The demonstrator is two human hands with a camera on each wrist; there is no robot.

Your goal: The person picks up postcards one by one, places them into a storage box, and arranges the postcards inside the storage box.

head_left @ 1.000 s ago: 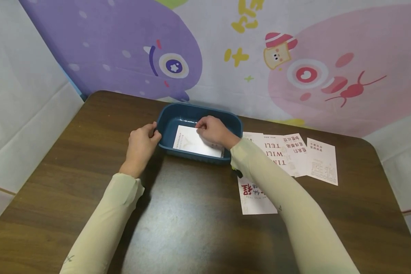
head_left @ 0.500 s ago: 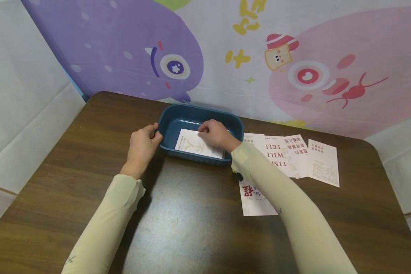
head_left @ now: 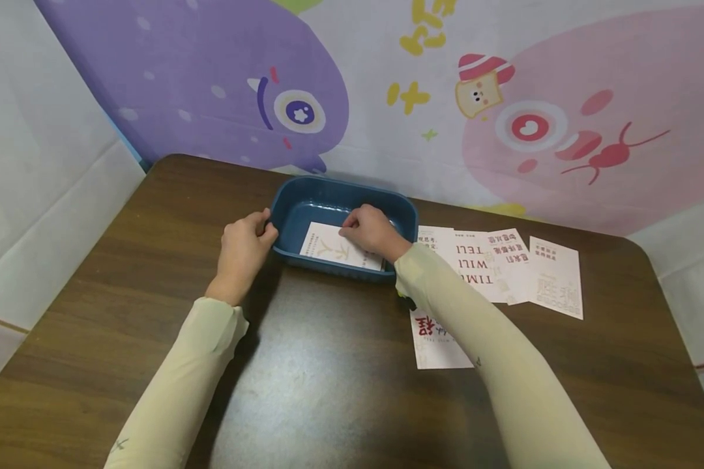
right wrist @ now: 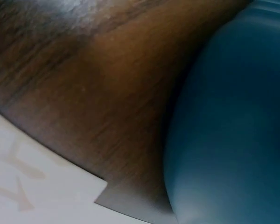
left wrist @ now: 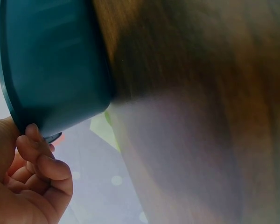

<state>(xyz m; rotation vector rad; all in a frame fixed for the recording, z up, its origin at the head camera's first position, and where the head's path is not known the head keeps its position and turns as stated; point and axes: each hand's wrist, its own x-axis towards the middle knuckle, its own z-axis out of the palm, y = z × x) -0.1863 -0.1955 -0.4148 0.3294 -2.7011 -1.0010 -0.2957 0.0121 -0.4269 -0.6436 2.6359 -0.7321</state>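
Observation:
A dark blue plastic tub (head_left: pixel 343 273) stands at the back of the table. My left hand (head_left: pixel 242 251) pinches its left rim; the left wrist view shows the fingers of that hand (left wrist: pixel 37 172) curled at the edge of the tub wall (left wrist: pixel 56 70). My right hand (head_left: pixel 372 231) reaches into the tub, thumb and forefinger together at the back edge of a white printed card (head_left: pixel 331 249). The card lies in the tub with a large pale character facing up, and the hand covers its right part. In the right wrist view only the tub's outside (right wrist: pixel 233 121) shows, not the hand.
Right of the tub several printed cards (head_left: pixel 474 251) lie overlapping, with a card (head_left: pixel 556 277) at the far right. Another card (head_left: pixel 440 348) lies nearer, partly under the right sleeve (head_left: pixel 475 332). A cartoon-printed wall sheet (head_left: pixel 399 150) rises behind the wooden table (head_left: pixel 322 371).
The card under my right hand has turned from a glaring, tilted face to a flatter one with its print visible. My right hand has shifted slightly rightward and down; my left hand stays on the rim.

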